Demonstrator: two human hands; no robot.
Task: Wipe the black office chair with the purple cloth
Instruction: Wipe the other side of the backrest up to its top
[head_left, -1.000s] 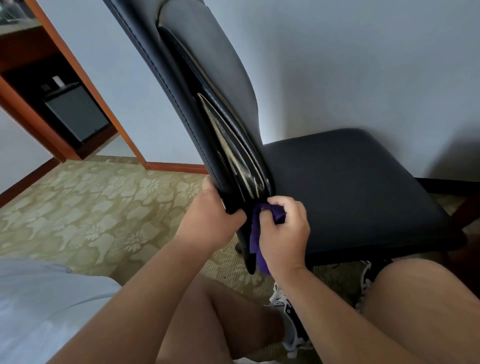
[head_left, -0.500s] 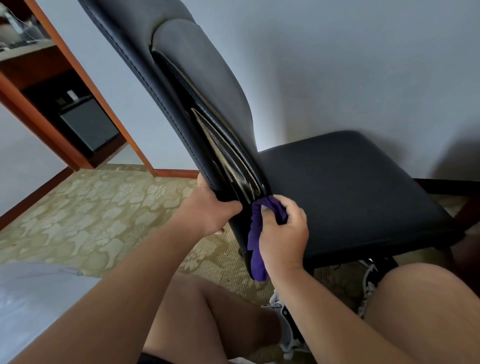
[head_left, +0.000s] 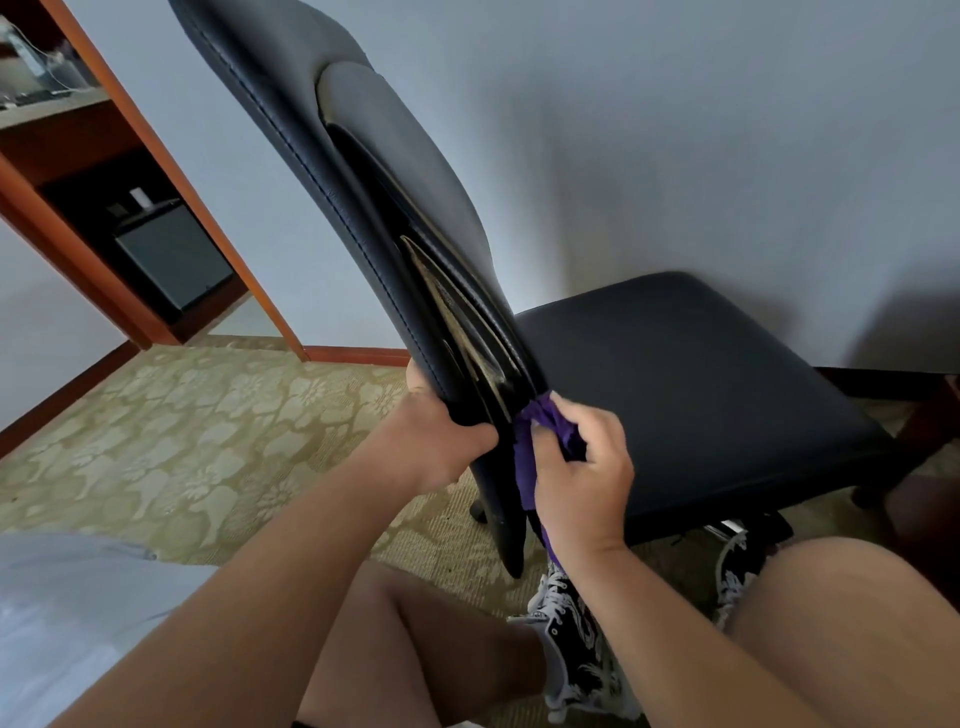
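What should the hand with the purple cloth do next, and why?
Probably slide the purple cloth up along the dusty folds. The right hand presses it at the bottom of the chair back, which the left hand grips, and pale grime shows just above.

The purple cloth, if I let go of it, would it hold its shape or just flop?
Likely flop: the purple cloth bunches in the right hand and its loose end hangs limp beside the chair back. It looks thin, so probably light.

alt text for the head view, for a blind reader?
A right hand presses a purple cloth into the gap where a black office chair backrest meets its seat, while the left hand grips the backrest's lower edge.
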